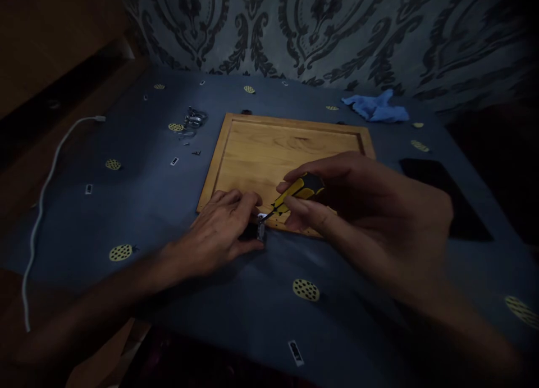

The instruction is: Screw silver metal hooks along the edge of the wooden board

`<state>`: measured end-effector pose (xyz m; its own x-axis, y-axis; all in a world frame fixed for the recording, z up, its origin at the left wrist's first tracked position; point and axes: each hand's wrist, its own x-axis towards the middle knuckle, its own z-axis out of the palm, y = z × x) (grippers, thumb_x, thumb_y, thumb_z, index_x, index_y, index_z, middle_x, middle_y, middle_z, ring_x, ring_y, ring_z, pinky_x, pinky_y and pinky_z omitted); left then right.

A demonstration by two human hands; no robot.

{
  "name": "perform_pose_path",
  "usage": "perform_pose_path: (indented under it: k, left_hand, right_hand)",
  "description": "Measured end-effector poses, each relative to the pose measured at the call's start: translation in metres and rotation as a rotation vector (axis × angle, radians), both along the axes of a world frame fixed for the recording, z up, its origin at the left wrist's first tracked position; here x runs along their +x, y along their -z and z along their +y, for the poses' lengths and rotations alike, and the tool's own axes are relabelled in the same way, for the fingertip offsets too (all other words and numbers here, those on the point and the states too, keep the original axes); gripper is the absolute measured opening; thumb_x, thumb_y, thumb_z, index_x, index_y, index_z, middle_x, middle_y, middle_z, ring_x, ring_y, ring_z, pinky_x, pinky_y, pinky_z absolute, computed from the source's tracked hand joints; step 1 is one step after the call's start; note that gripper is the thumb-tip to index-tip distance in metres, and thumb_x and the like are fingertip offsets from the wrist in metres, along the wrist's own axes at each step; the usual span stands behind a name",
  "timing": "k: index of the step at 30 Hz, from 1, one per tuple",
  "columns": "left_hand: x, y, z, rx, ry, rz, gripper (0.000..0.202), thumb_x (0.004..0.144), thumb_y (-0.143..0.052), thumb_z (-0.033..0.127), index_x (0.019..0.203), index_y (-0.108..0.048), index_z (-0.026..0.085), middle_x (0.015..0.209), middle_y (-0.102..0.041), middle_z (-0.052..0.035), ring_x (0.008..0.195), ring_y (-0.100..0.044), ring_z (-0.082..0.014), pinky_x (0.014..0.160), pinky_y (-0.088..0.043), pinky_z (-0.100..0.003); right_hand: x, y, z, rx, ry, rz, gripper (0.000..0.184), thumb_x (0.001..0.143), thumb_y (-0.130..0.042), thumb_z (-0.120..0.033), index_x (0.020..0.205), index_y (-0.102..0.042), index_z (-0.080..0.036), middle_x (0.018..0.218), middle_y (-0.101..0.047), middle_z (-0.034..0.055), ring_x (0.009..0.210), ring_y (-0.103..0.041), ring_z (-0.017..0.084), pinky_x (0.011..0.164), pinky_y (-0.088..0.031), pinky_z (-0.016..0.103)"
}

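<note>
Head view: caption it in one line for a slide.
Right hand sets a yellow-and-black screwdriver to a small dark part held by the left hand beside a wooden board.

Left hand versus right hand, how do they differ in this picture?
The left hand rests low on the blue tablecloth; the right hand sits higher, over the wooden board. The left hand pinches a small dark part; the right hand grips a yellow-and-black screwdriver, tip aimed at that part. Both are closed on something and meet at the board's near edge.
</note>
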<state>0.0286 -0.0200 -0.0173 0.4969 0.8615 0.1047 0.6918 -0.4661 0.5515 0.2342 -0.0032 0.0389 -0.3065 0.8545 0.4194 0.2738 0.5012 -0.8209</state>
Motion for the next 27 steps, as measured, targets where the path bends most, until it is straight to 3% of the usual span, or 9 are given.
perform_pose_path:
  k: [5, 8, 11, 16, 21, 27]
  left_hand:
    - [-0.001, 0.001, 0.000, 0.031, 0.017, -0.013, 0.047, 0.089, -0.081, 0.029, 0.120, -0.046, 0.022, 0.114, -0.069, -0.0058, 0.113, -0.064, -0.0301, 0.097, -0.050, -0.045]
    - [0.000, 0.000, 0.000, 0.011, -0.001, 0.004, 0.046, 0.088, -0.081, 0.031, 0.119, -0.048, 0.023, 0.111, -0.069, -0.0051, 0.112, -0.065, -0.0310, 0.097, -0.050, -0.046]
    - [0.001, 0.000, 0.000, -0.001, -0.022, 0.015, 0.045, 0.087, -0.080, 0.031, 0.118, -0.049, 0.023, 0.112, -0.069, -0.0052, 0.113, -0.065, -0.0313, 0.098, -0.051, -0.046]
    - [0.000, 0.003, 0.000, 0.042, 0.018, -0.011, 0.042, 0.088, -0.078, 0.027, 0.118, -0.049, 0.024, 0.115, -0.069, -0.0054, 0.115, -0.064, -0.0307, 0.098, -0.050, -0.046]
    - [0.000, 0.000, 0.000, 0.019, -0.004, -0.015, 0.046, 0.086, -0.082, 0.024, 0.117, -0.048, 0.022, 0.112, -0.070, -0.0060, 0.112, -0.065, -0.0309, 0.096, -0.051, -0.045]
    - [0.002, -0.004, 0.000, -0.034, -0.013, -0.015, 0.049, 0.085, -0.085, 0.026, 0.117, -0.047, 0.024, 0.116, -0.071, -0.0056, 0.115, -0.065, -0.0303, 0.100, -0.050, -0.046]
  right_hand:
    - [-0.002, -0.002, 0.001, -0.108, -0.081, 0.096, 0.021, 0.084, -0.086, -0.030, 0.092, -0.067, -0.029, 0.093, -0.075, -0.0047, 0.056, -0.070, 0.013, 0.055, -0.059, 0.029]
    - [0.000, -0.007, 0.001, -0.080, -0.142, 0.037, 0.015, 0.091, -0.079, -0.029, 0.105, -0.072, -0.032, 0.095, -0.075, -0.0042, 0.061, -0.072, 0.013, 0.059, -0.061, 0.029]
    - [0.001, -0.010, 0.002, -0.018, -0.163, -0.038, 0.025, 0.096, -0.072, -0.025, 0.120, -0.075, -0.034, 0.094, -0.077, -0.0034, 0.065, -0.073, 0.013, 0.063, -0.062, 0.029]
    - [0.001, -0.005, 0.003, 0.014, -0.109, -0.022, 0.016, 0.088, -0.081, -0.030, 0.103, -0.078, -0.034, 0.090, -0.078, -0.0030, 0.070, -0.072, 0.016, 0.059, -0.060, 0.031]
    - [-0.002, 0.003, 0.001, -0.014, -0.028, 0.044, 0.018, 0.083, -0.087, -0.033, 0.094, -0.072, -0.032, 0.085, -0.076, -0.0029, 0.082, -0.075, 0.020, 0.066, -0.060, 0.034]
    - [-0.003, -0.004, -0.003, -0.015, 0.174, 0.083, 0.022, 0.081, -0.088, -0.038, 0.090, -0.069, -0.033, 0.090, -0.072, -0.0013, 0.082, -0.072, 0.023, 0.064, -0.061, 0.038]
